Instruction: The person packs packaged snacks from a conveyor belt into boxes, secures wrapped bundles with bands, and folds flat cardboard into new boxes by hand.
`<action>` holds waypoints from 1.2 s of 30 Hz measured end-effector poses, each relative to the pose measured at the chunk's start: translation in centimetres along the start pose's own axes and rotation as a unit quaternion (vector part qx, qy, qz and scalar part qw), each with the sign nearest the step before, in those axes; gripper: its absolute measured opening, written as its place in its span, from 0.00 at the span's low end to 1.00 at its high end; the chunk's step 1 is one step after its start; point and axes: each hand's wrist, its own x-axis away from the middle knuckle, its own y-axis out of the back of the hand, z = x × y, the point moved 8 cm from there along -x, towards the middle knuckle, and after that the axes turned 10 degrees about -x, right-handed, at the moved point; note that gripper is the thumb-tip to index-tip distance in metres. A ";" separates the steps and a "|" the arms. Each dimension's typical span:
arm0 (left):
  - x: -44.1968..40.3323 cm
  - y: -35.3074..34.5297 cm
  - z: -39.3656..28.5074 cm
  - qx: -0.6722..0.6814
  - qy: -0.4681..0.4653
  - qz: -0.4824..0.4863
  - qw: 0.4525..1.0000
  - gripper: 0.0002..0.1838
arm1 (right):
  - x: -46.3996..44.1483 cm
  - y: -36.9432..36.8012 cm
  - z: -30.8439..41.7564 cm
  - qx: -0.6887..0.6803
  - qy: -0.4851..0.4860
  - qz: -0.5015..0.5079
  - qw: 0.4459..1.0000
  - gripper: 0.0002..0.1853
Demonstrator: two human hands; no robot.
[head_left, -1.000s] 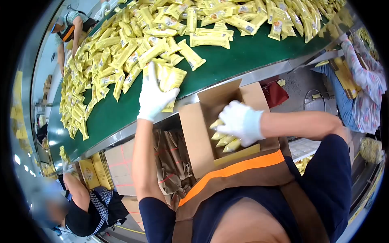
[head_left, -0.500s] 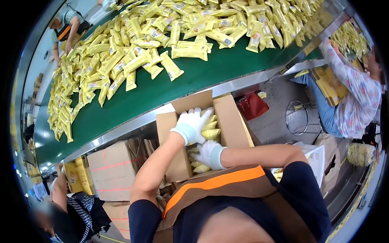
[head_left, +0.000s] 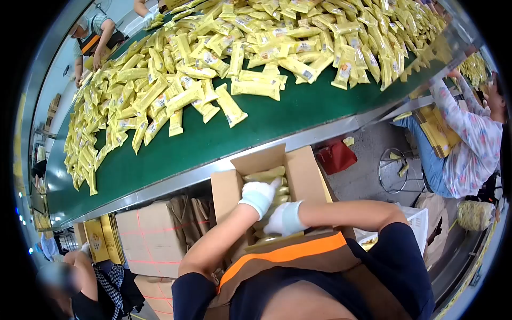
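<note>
Both my hands wear white gloves and reach into an open cardboard box [head_left: 305,173] in front of me. Inside lies a stack of yellow wrapped packets [head_left: 266,174], lined up across the box. My left hand [head_left: 258,195] rests on the packets at the left, one finger stretched out, the others partly out of sight. Closer to me, my right hand [head_left: 281,220] lies low over the nearer packets; its fingers are blurred and mostly hidden. No packet is seen lifted in either hand.
Beyond the box, a green conveyor belt [head_left: 181,154] with a metal edge carries a heap of yellow packets [head_left: 208,58]. Bundled cardboard [head_left: 152,229] stands left; a red bag [head_left: 337,156], a stool [head_left: 393,170] and a white crate [head_left: 416,226] are right. Co-workers sit or stand around.
My left hand has drawn back toward me from the box's far end, uncovering packets there. My right hand has also shifted nearer to me. The camera view has tilted slightly.
</note>
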 end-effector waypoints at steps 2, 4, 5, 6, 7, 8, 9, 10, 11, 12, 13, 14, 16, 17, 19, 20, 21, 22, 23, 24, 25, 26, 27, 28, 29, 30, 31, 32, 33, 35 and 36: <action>-4.8 -5.0 0.9 0.048 -0.055 0.028 0.997 0.31 | 3.8 6.4 1.6 -0.101 0.174 -0.152 0.968 0.16; 1.2 2.9 0.5 0.068 -0.152 0.085 0.982 0.33 | 10.5 17.5 0.5 -0.108 0.220 -0.407 0.880 0.11; 2.2 5.7 1.0 0.173 -0.221 0.033 0.959 0.33 | 13.6 21.8 -2.0 0.026 0.186 -0.545 0.818 0.12; 3.0 8.6 1.9 0.274 -0.286 -0.019 0.918 0.32 | 16.9 25.6 -4.6 0.137 0.109 -0.669 0.722 0.13; 4.2 13.3 4.1 0.281 -0.275 -0.180 0.902 0.32 | 18.5 29.9 -11.0 -0.121 0.036 -0.677 0.725 0.18; 5.4 17.2 6.8 0.280 -0.257 -0.335 0.862 0.32 | 20.4 33.2 -15.0 -0.014 -0.055 -0.695 0.717 0.29; 5.3 19.2 10.5 0.150 -0.164 -0.470 0.854 0.33 | 21.0 36.1 -19.3 0.040 -0.137 -0.684 0.715 0.34; 5.7 20.6 14.0 0.013 -0.065 -0.585 0.809 0.35 | 20.9 37.9 -22.6 0.093 -0.219 -0.668 0.705 0.40; 4.1 20.5 18.0 -0.043 0.051 -0.574 0.816 0.35 | 19.7 39.0 -24.2 0.096 -0.246 -0.656 0.707 0.41; 3.0 19.8 21.7 -0.098 0.163 -0.554 0.810 0.36 | 18.4 39.8 -25.3 0.095 -0.276 -0.645 0.706 0.43; 1.3 17.6 24.8 -0.097 0.210 -0.469 0.853 0.37 | 17.3 40.4 -25.9 0.094 -0.310 -0.632 0.704 0.45; 0.3 15.3 27.2 -0.095 0.257 -0.378 0.884 0.38 | 15.6 39.7 -25.0 0.090 -0.393 -0.571 0.715 0.47; 1.1 13.6 27.8 -0.080 0.252 -0.372 0.890 0.39 | 14.0 38.5 -22.9 0.080 -0.353 -0.575 0.734 0.45; 1.4 12.4 27.8 -0.069 0.250 -0.365 0.894 0.39 | 12.8 37.1 -21.3 0.106 -0.324 -0.559 0.756 0.45; 3.0 11.5 26.5 -0.002 0.235 -0.438 0.868 0.38 | 11.0 34.2 -18.5 0.162 -0.262 -0.522 0.795 0.43; 4.1 11.9 25.6 0.057 0.228 -0.466 0.853 0.37 | 11.5 33.7 -17.5 0.144 -0.191 -0.580 0.779 0.41; 5.1 12.6 24.2 0.075 0.188 -0.510 0.836 0.35 | 12.6 33.0 -16.8 0.126 -0.117 -0.633 0.754 0.38; 5.5 12.9 23.2 0.086 0.158 -0.545 0.819 0.34 | 13.8 32.3 -15.9 0.107 -0.043 -0.681 0.723 0.35; 5.6 13.3 21.9 0.100 0.150 -0.545 0.819 0.34 | 14.9 31.0 -13.6 0.154 -0.018 -0.701 0.696 0.25; 5.6 14.1 20.6 0.112 0.140 -0.546 0.819 0.34 | 14.3 29.7 -12.4 0.141 -0.030 -0.682 0.717 0.20; 4.7 14.6 19.7 0.142 0.133 -0.525 0.829 0.35 | 12.5 27.2 -11.9 0.057 -0.048 -0.653 0.754 0.19; 3.5 14.8 19.1 0.181 0.096 -0.525 0.826 0.36 | 9.9 24.9 -10.7 0.103 -0.114 -0.565 0.811 0.22; 2.1 15.0 18.2 0.150 0.128 -0.458 0.867 0.37 | 7.1 22.8 -10.8 0.148 -0.170 -0.486 0.845 0.24; 0.9 15.2 17.1 0.116 0.158 -0.388 0.900 0.38 | 6.7 21.9 -9.3 0.208 -0.151 -0.497 0.829 0.23; -0.2 15.1 16.3 0.031 0.221 -0.297 0.928 0.41 | 6.1 21.5 -9.0 0.223 -0.149 -0.480 0.835 0.20; -0.6 14.9 16.4 0.031 0.232 -0.303 0.924 0.41 | 5.6 20.9 -8.7 0.236 -0.148 -0.462 0.842 0.18; -1.1 14.4 17.0 0.028 0.242 -0.310 0.919 0.41 | 5.3 20.4 -8.4 0.244 -0.139 -0.446 0.850 0.17; -1.3 14.1 17.7 0.025 0.252 -0.317 0.914 0.42 | 5.1 20.0 -8.3 0.252 -0.129 -0.432 0.856 0.16; -1.3 13.6 18.4 0.018 0.243 -0.306 0.920 0.42 | 6.3 19.6 -8.0 0.234 -0.065 -0.484 0.841 0.12; 0.2 12.3 20.2 0.012 0.159 -0.361 0.919 0.40 | 8.5 19.3 -9.3 0.091 -0.098 -0.476 0.869 0.15; 1.2 11.8 20.9 0.017 0.121 -0.376 0.918 0.39 | 9.9 19.1 -9.6 0.026 -0.132 -0.477 0.869 0.18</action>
